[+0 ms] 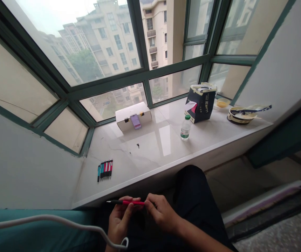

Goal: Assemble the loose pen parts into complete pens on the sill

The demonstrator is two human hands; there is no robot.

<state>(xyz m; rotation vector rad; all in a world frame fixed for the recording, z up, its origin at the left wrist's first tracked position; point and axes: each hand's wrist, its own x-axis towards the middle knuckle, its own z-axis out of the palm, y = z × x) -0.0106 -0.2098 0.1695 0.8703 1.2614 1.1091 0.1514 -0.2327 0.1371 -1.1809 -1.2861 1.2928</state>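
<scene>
A red pen [127, 202] with a black grip and a silver tip lies level above my lap, its tip pointing left. My left hand [120, 220] is closed round the middle of its barrel. At the right end of the pen, my right hand [161, 211] pinches with thumb and fingers; they hide that end. On the sill to the left, several pens [104, 170] in teal, red and white lie side by side in a row, apart from my hands. Two small dark bits [138, 145] lie farther back on the sill.
The white stone sill [150, 157] runs beneath the windows. On it stand a white box [134, 117], a clear bottle with a green cap [185, 128], a dark paper bag [200, 104], a small yellow-filled bowl [222, 103] and a food bowl [239, 117]. A white cable [47, 217] crosses the lower left.
</scene>
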